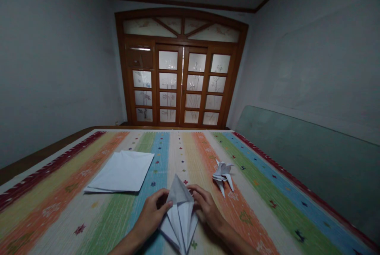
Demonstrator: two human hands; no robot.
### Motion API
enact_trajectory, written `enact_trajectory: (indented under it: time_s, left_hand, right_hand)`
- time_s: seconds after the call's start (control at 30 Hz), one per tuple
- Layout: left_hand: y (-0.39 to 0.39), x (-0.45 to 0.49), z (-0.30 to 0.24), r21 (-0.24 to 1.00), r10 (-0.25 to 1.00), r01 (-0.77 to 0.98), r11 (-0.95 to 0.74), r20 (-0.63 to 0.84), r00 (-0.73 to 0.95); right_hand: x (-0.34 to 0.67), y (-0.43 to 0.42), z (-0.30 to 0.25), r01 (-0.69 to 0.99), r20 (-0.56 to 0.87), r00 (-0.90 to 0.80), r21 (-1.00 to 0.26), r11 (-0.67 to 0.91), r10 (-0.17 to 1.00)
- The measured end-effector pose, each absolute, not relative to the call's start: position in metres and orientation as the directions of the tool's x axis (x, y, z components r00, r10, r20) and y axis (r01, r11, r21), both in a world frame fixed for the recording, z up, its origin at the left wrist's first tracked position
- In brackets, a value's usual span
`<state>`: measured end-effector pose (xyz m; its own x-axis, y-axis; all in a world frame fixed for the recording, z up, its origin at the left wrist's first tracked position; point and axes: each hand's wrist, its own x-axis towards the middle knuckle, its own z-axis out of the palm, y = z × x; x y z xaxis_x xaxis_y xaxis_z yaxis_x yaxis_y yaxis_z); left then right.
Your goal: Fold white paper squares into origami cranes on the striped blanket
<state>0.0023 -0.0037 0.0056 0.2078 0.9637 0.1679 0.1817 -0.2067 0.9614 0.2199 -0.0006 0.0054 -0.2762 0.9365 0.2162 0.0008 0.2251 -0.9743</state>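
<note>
Matching the two sides seems to matter most here: the left hand (156,208) pinches the folded paper (179,218) by its left edge, thumb on top, while the right hand (208,206) grips the opposite edge. The paper sits between them, near the middle of the close side of the desk (44,153), on a striped cloth (118,223). Even, light pressure should suit it; line up the layers, then crease firmly.
</note>
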Motion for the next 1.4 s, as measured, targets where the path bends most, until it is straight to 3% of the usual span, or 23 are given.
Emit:
enact_trajectory:
  time_s: [0.2,0.6,1.0,1.2,1.4]
  left_hand:
    - [-0.004,0.003,0.004,0.953,0.968,0.201,-0.227,0.198,0.156]
    - [-0.013,0.006,0.012,0.899,0.94,0.293,-0.325,0.274,0.2]
    - [-0.02,0.009,0.007,0.77,0.902,0.483,-0.417,0.287,0.323]
    - [-0.019,0.009,0.002,0.688,0.907,0.599,-0.41,0.238,0.348]
    - [-0.018,0.004,0.002,0.573,0.87,0.662,-0.483,0.23,0.435]
  right_hand:
    - [0.224,0.011,-0.004,-0.165,0.193,-0.308,-0.975,0.148,0.932]
    - [0.216,0.012,-0.017,-0.045,0.106,-0.308,-0.994,0.097,0.945]
    - [0.215,0.002,-0.015,0.238,0.214,-0.307,-0.926,0.293,0.927]
    - [0.216,-0.005,-0.013,0.479,0.32,-0.367,-0.74,0.472,0.874]
    - [0.218,-0.006,-0.009,0.494,0.388,-0.461,-0.634,0.595,0.798]
